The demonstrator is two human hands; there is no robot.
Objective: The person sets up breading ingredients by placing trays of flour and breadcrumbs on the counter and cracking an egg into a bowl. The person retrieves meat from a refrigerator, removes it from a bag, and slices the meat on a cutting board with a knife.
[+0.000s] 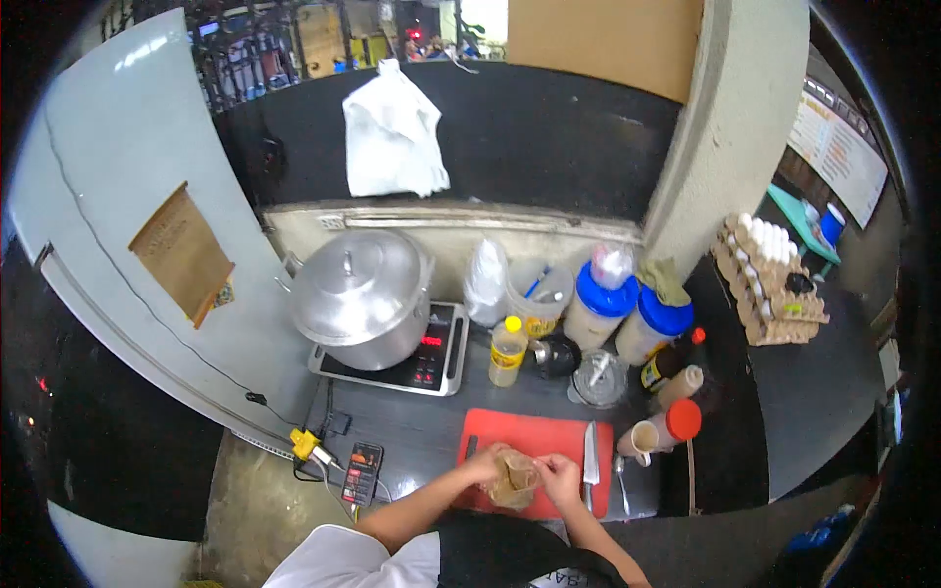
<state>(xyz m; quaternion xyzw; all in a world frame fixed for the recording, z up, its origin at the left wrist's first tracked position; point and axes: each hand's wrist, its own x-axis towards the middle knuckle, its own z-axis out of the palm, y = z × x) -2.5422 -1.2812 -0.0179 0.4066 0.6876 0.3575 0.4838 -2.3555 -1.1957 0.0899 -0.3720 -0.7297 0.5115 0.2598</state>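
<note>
Supporting a limp, brownish plastic bag (514, 483) from both sides, left hand (483, 466) and right hand (561, 479) pinch it, grips nearly closed, over the flat red board (529, 428) near the black table's (417, 436) front edge.

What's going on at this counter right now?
A person has both hands, left and right, on a clear plastic bag with something brown in it, held over a red cutting board. A knife lies on the board's right side, with a spoon just beyond it. Behind, to the left, a large lidded pot sits on a cooktop whose red display is lit.
</note>
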